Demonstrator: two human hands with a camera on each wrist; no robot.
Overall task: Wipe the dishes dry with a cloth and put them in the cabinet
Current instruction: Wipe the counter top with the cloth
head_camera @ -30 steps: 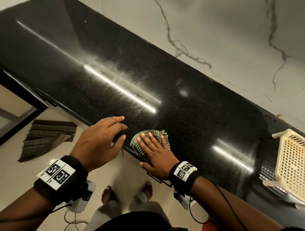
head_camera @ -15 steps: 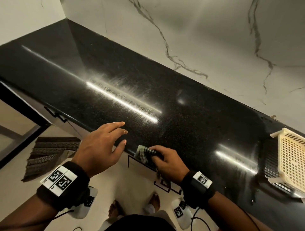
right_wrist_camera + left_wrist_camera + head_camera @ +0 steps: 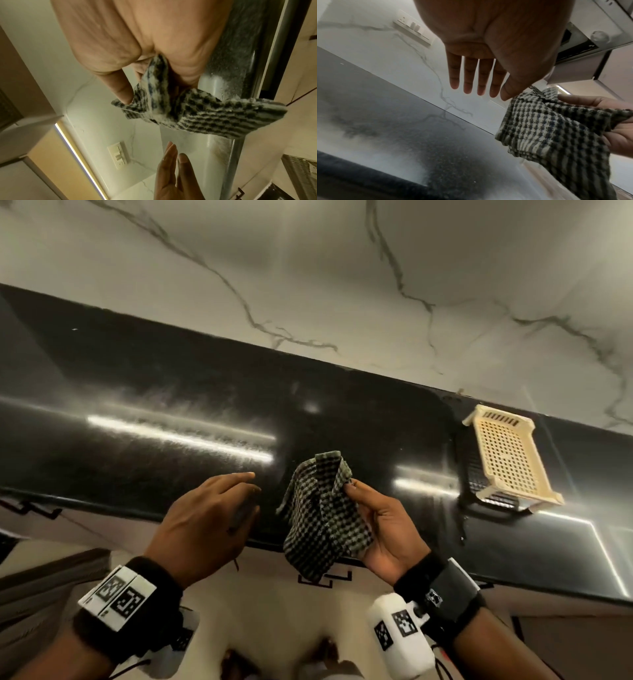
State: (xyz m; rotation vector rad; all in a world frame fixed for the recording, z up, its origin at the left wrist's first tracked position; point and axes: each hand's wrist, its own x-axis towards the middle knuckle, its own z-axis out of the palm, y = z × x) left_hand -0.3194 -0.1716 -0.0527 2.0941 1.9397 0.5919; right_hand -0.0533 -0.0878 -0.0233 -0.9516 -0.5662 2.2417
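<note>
The checked cloth (image 3: 322, 518) hangs crumpled in the air over the front edge of the black surface (image 3: 171, 392), not touching it. The right hand (image 3: 387, 529), palm turned up, pinches the cloth's upper fold between thumb and fingers, and the rest drapes across the palm and down past the edge. The left hand (image 3: 205, 525) hovers palm down just beside the cloth, fingers straight and close together, holding nothing. A cream slotted basket (image 3: 510, 463) sits on the surface well to the right, near the veined marble wall (image 3: 308, 285).
</note>
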